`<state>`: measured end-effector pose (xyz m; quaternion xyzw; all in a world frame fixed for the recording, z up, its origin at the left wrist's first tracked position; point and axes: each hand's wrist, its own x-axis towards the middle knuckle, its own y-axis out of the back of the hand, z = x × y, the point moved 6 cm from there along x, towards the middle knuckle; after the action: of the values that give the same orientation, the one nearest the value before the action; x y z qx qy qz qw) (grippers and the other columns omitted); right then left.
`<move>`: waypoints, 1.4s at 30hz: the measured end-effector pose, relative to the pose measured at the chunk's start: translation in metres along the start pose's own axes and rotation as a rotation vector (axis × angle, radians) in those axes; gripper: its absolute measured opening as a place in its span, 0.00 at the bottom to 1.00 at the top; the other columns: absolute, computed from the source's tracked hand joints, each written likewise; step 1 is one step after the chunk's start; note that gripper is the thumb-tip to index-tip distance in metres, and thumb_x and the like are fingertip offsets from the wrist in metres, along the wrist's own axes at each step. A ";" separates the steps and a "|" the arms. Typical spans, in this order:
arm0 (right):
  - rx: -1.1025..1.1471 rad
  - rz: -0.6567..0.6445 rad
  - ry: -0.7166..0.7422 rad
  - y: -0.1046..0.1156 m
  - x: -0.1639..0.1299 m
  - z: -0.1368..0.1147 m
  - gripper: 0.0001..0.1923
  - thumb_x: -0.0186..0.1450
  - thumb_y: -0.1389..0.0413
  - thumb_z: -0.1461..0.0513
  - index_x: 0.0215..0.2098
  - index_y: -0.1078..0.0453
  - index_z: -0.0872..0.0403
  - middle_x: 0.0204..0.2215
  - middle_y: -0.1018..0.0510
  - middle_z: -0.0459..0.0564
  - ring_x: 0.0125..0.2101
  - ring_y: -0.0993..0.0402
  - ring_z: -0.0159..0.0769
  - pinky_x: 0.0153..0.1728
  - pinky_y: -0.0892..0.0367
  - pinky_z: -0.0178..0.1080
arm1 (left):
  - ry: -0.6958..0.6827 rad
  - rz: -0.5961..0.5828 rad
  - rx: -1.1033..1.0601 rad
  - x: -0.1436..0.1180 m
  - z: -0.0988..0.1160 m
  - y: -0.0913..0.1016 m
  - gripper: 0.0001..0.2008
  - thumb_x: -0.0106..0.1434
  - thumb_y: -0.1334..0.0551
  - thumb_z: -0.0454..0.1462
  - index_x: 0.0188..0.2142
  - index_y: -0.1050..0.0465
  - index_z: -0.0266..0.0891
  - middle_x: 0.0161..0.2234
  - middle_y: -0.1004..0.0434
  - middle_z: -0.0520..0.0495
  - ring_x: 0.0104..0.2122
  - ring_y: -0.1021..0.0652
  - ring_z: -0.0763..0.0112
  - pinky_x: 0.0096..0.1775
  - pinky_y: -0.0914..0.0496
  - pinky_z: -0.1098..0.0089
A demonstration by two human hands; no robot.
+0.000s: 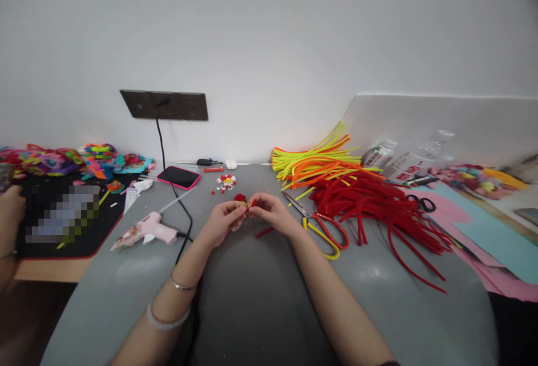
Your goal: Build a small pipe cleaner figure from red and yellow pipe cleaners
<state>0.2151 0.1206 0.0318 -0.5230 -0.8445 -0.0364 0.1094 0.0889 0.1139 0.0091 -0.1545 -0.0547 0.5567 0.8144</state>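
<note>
Between my hands, above the grey table, is a small red pipe cleaner piece (240, 198) with a bit of yellow in it. My left hand (225, 221) pinches it from the left. With thumb and fingers pressed together, my right hand (271, 213) grips its red end from the right. The fingers cover much of the piece, so its full shape is hidden. A loose red pipe cleaner (264, 232) lies by my right wrist. Scissors (321, 231) with orange and yellow handles rest right of my right hand. Past my hands sit several small red, white and yellow pieces (227, 182).
Red pipe cleaners (378, 209) and yellow and orange ones (315, 158) are heaped at the right. On the left lie a glue gun (147, 230) with its black cord and a phone (179, 176). Bottles (420, 156) lean behind. Another person's hand (10, 209) shows at far left.
</note>
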 end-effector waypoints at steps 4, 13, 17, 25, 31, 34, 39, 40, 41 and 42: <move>-0.031 0.081 0.039 0.001 0.001 -0.001 0.14 0.60 0.38 0.52 0.31 0.31 0.54 0.27 0.28 0.45 0.27 0.32 0.32 0.32 0.36 0.36 | -0.032 0.081 -0.087 0.001 -0.001 0.005 0.16 0.49 0.27 0.44 0.32 0.26 0.35 0.26 0.26 0.50 0.24 0.27 0.76 0.21 0.36 0.78; -0.068 0.135 0.062 -0.006 0.004 0.000 0.14 0.60 0.39 0.51 0.31 0.31 0.53 0.28 0.27 0.46 0.31 0.30 0.35 0.35 0.35 0.37 | -0.098 0.135 -0.124 0.002 0.002 0.011 0.12 0.50 0.28 0.39 0.31 0.26 0.36 0.24 0.26 0.52 0.26 0.25 0.76 0.25 0.33 0.78; -0.092 0.044 0.046 -0.006 0.003 0.001 0.14 0.62 0.40 0.51 0.32 0.30 0.54 0.29 0.26 0.47 0.31 0.31 0.34 0.35 0.36 0.37 | -0.106 0.155 -0.097 0.003 0.001 0.012 0.11 0.49 0.27 0.39 0.30 0.25 0.36 0.22 0.27 0.53 0.23 0.27 0.78 0.25 0.33 0.78; -0.193 -0.002 0.031 0.004 0.000 0.006 0.13 0.63 0.41 0.52 0.34 0.29 0.55 0.29 0.26 0.47 0.30 0.32 0.33 0.33 0.37 0.36 | -0.105 0.138 0.014 0.004 0.000 0.014 0.12 0.47 0.27 0.40 0.26 0.25 0.35 0.23 0.25 0.51 0.20 0.28 0.77 0.25 0.33 0.74; -0.243 -0.060 0.014 0.010 -0.003 0.008 0.12 0.62 0.39 0.54 0.34 0.28 0.55 0.29 0.25 0.47 0.29 0.33 0.33 0.32 0.38 0.36 | -0.097 0.072 0.136 0.002 0.000 0.010 0.11 0.49 0.28 0.40 0.26 0.24 0.35 0.21 0.26 0.52 0.19 0.29 0.77 0.25 0.34 0.73; -0.236 -0.045 0.022 0.014 -0.003 0.007 0.11 0.60 0.37 0.55 0.33 0.28 0.55 0.28 0.25 0.46 0.28 0.33 0.32 0.32 0.39 0.35 | -0.068 0.042 0.148 0.001 0.000 0.007 0.11 0.48 0.28 0.41 0.26 0.24 0.36 0.20 0.27 0.52 0.19 0.29 0.77 0.25 0.34 0.74; -0.213 -0.082 0.002 0.013 -0.003 0.009 0.11 0.59 0.37 0.56 0.31 0.29 0.55 0.28 0.27 0.44 0.29 0.33 0.32 0.33 0.39 0.35 | -0.024 -0.010 0.168 -0.001 -0.001 0.003 0.11 0.49 0.28 0.41 0.25 0.25 0.36 0.19 0.27 0.53 0.18 0.29 0.76 0.24 0.35 0.74; -0.205 -0.087 -0.002 0.013 -0.003 0.010 0.11 0.59 0.37 0.56 0.31 0.29 0.55 0.28 0.28 0.44 0.29 0.33 0.32 0.33 0.39 0.35 | -0.022 -0.013 0.165 -0.001 -0.002 0.002 0.11 0.49 0.28 0.41 0.25 0.25 0.36 0.19 0.27 0.53 0.18 0.29 0.77 0.24 0.35 0.74; -0.194 -0.091 -0.004 0.012 -0.004 0.010 0.11 0.59 0.37 0.57 0.32 0.29 0.55 0.28 0.28 0.44 0.29 0.33 0.31 0.33 0.39 0.35 | -0.021 -0.013 0.158 -0.001 -0.002 0.003 0.11 0.49 0.28 0.40 0.26 0.25 0.36 0.19 0.27 0.52 0.18 0.29 0.77 0.24 0.35 0.74; -0.181 -0.095 -0.003 0.012 -0.004 0.010 0.10 0.60 0.37 0.57 0.32 0.30 0.55 0.28 0.28 0.44 0.29 0.34 0.31 0.33 0.39 0.35 | -0.019 -0.012 0.147 -0.001 -0.002 0.003 0.11 0.49 0.28 0.40 0.26 0.24 0.36 0.20 0.26 0.52 0.19 0.29 0.77 0.24 0.35 0.74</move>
<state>0.2258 0.1245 0.0209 -0.4904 -0.8617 -0.1168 0.0585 0.0867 0.1139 0.0059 -0.0887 -0.0225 0.5558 0.8263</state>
